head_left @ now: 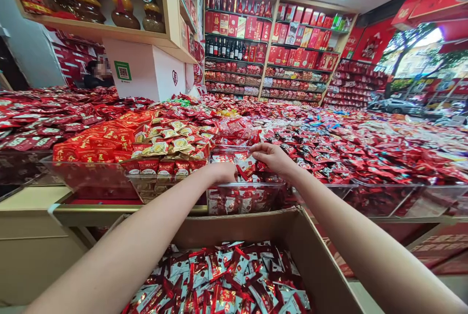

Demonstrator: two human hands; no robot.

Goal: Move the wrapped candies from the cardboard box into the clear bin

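Over a clear plastic bin [245, 202] both my arms reach forward. My right hand [268, 155] has its thumb and fingers closed on a red and white candy packet [245, 166] above the bin. Just left of that packet is my left hand [224, 172], its fingers hidden inside the bin, so its grip cannot be seen. Red and white packets show through the bin's front wall. Below, a cardboard box [314, 255] holds many similar red and white packets [223, 275].
Gold and red durian packets [171, 141] fill a bin on the left, beside orange-red packets [98, 141]. Dark red packets [329, 158] lie on the right. Shelves [274, 36] of bottles and boxes stand behind. A person [98, 72] is at the far left.
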